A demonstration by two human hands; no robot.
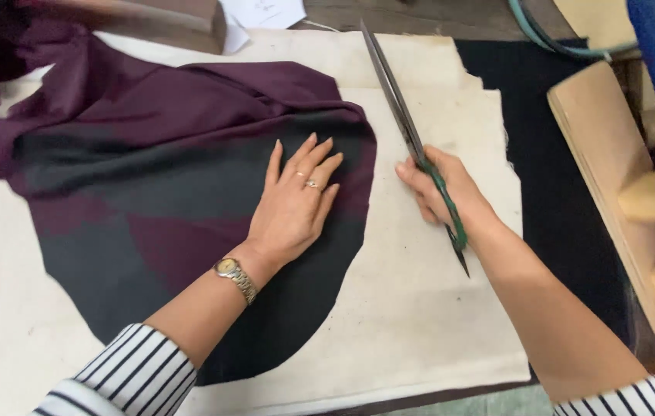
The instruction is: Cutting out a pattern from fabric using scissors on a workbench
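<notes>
On a cloth-covered tabletop [420,308], the left hand [294,202] lies flat, fingers spread, pressing down a piece of dark purple fabric [150,169] spread across the left half. Just beside its curved edge, the right hand [439,189] is closed around the green handles of long scissors [404,115], blades together and pointing away. No containers show.

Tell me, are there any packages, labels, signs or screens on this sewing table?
Paper sheets: top edge of the table, beyond the purple fabric; white, flat, with faint marks too small to make out.
No packages, signs or screens show.
</notes>
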